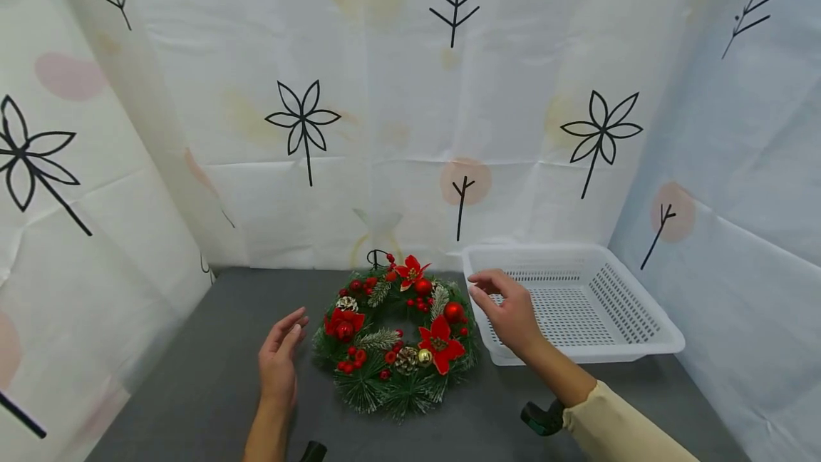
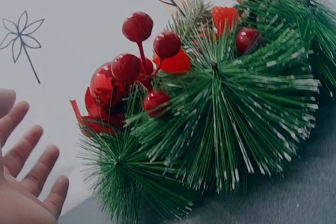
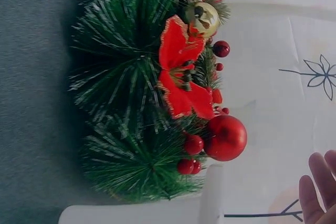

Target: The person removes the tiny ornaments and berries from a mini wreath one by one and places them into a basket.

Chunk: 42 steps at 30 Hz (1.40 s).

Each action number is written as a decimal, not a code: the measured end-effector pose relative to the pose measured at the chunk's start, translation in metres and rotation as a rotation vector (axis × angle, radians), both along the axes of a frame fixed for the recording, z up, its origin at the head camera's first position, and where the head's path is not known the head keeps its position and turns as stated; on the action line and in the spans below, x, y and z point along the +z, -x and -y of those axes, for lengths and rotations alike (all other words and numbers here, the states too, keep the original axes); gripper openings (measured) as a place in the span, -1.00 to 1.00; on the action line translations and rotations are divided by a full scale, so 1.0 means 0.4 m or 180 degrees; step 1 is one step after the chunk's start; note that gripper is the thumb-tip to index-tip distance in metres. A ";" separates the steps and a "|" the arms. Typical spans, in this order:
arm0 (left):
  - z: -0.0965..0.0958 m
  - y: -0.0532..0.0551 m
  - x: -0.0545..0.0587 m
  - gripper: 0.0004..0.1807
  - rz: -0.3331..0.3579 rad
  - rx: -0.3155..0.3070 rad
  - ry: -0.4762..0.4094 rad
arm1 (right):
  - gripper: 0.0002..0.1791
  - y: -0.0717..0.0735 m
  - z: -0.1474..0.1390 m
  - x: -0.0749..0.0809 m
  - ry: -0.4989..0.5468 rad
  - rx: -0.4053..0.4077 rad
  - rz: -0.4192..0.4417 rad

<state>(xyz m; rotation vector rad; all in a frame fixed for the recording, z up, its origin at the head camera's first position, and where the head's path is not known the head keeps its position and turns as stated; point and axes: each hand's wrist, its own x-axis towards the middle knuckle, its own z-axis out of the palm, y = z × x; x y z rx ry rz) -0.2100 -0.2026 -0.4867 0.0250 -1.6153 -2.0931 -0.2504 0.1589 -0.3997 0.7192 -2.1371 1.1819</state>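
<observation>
A green Christmas wreath (image 1: pixel 378 394) lies flat on the grey table, dressed with red poinsettias (image 1: pixel 440 345), red berries and baubles, pine cones (image 1: pixel 407 360) and a small gold ball. Just left of it is my left hand (image 1: pixel 279 358), fingers loosely bent and nothing in them. My right hand (image 1: pixel 509 312) hovers at the wreath's upper right, over the near-left edge of a white basket, holding nothing. In the left wrist view the spread fingers stand apart from the wreath's needles (image 2: pixel 226 124). The right wrist view has the right fingertips (image 3: pixel 310 198) beyond a large red bauble (image 3: pixel 226 138).
The white perforated plastic basket (image 1: pixel 648 348) stands on the right of the table, close against the wreath. Grey table surface (image 1: pixel 212 376) extends to the left and front. White printed curtains (image 1: pixel 385 91) enclose the back and both sides. A black wire loop (image 1: pixel 375 258) rises behind the wreath.
</observation>
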 end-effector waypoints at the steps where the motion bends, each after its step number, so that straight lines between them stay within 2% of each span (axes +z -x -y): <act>1: -0.001 0.000 0.001 -0.62 0.0070 -0.0006 -0.0006 | -0.82 0.005 0.005 0.002 0.0008 -0.0002 0.0098; 5: -0.004 0.003 0.003 -0.59 0.0255 -0.0057 -0.0084 | -0.79 0.026 0.023 0.013 0.0070 0.0057 0.0454; 11: -0.003 0.008 -0.008 -0.58 0.0323 -0.0174 -0.0281 | -0.75 0.061 0.044 0.026 0.0197 0.0155 0.0839; 15: -0.002 0.012 -0.021 -0.56 0.0402 -0.0266 -0.0288 | -0.73 0.081 0.059 0.036 0.0229 0.0181 0.1035; 18: -0.001 0.016 -0.030 -0.54 0.0493 -0.0325 -0.0259 | -0.71 0.086 0.075 0.054 0.0255 0.0254 0.1157; 25: 0.001 0.022 -0.053 -0.51 0.0583 -0.0428 -0.0148 | -0.66 0.128 0.091 0.051 0.0199 0.0277 0.1416; 32: 0.001 0.025 -0.057 -0.49 0.0738 -0.0538 -0.0054 | -0.63 0.147 0.104 0.058 0.0163 0.0305 0.1620; 42: -0.007 0.028 -0.055 -0.49 0.0874 -0.0592 0.0031 | -0.59 0.181 0.119 0.035 -0.0152 0.0454 0.1922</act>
